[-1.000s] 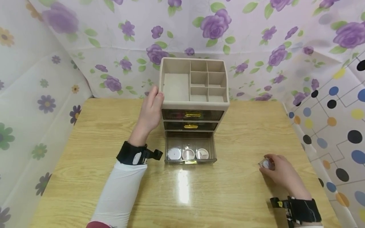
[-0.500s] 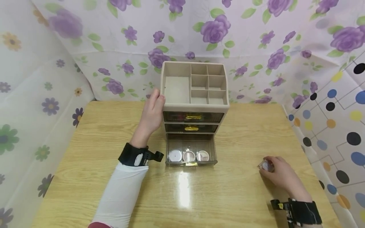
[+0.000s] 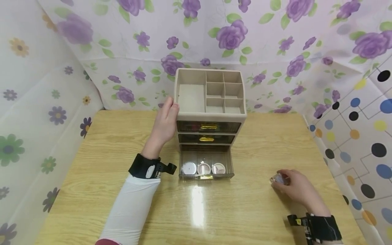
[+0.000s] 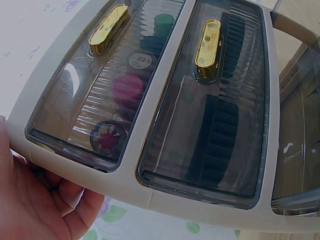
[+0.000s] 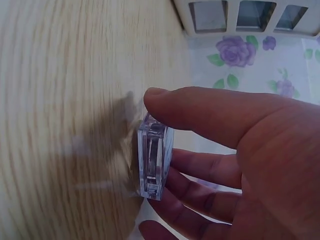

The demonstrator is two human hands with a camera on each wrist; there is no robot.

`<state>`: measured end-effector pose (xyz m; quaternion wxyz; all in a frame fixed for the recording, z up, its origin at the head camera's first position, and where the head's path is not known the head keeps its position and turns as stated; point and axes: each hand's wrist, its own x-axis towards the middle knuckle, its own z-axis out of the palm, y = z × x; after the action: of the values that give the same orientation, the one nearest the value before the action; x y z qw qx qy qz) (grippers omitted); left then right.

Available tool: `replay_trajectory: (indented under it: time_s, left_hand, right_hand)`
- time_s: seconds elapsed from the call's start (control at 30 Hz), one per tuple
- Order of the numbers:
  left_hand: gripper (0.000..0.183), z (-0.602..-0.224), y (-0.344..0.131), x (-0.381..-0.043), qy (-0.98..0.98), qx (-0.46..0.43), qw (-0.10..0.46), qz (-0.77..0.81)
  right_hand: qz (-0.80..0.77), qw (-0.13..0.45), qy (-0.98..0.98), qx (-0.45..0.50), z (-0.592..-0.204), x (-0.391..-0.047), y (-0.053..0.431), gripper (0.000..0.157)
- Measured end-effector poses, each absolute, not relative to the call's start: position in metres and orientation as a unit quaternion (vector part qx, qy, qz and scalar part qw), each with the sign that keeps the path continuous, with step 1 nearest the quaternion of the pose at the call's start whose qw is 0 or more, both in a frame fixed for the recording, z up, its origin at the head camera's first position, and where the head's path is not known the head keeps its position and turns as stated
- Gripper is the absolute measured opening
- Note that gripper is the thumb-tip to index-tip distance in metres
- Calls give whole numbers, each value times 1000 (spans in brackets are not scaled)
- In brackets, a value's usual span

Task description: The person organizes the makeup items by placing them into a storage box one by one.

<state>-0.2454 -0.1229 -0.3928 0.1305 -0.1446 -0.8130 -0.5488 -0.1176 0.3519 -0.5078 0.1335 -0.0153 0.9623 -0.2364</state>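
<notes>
A beige desktop organizer (image 3: 211, 115) with drawers stands at the table's back. Its bottom drawer (image 3: 226, 154) is pulled out, with three round pale pieces (image 3: 203, 168) in a row near the front. My left hand (image 3: 163, 124) holds the organizer's left side near the top, fingers bent against the outer wall. At the right, low over the table, my right hand (image 3: 295, 187) pinches a small clear plastic case (image 5: 154, 157) between thumb and fingers. A round pale disc shows in it in the head view; the right wrist view shows it edge-on.
Above the open drawer are two shut drawers with gold handles (image 4: 207, 45); the upper one holds pink, green and dark items. Open compartments (image 3: 234, 90) top the organizer. The wooden table (image 3: 263, 211) meets flowered cloth (image 3: 260, 61) behind and dotted cloth at the right.
My right hand has shifted a little to the left with the clear case. The left hand stays on the organizer, and the head view has tilted slightly.
</notes>
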Motion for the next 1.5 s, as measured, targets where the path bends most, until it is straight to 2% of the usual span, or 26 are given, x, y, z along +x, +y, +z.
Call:
replay_trajectory:
  time_s: [0.3, 0.67, 0.9, 1.2, 1.5]
  left_hand:
    - [28, -393, -121, -244, -810, -143, 131, -553]
    - [29, -391, -121, -244, -811, -140, 129, -554]
    - [30, -390, -122, -245, -811, -141, 130, -552]
    - [30, -392, -122, -245, -816, -142, 130, -544]
    - [29, -392, -121, -243, -814, -144, 135, -547]
  right_hand:
    - [-280, 102, 954, -36, -502, -115, 320, 70]
    - [-342, 6, 926, -161, -463, -129, 251, 47]
    - [-316, 2, 919, -234, -450, -147, 208, 43]
    - [-213, -15, 927, -307, -459, -169, 167, 41]
    - [-170, -22, 928, -330, -469, -184, 144, 36]
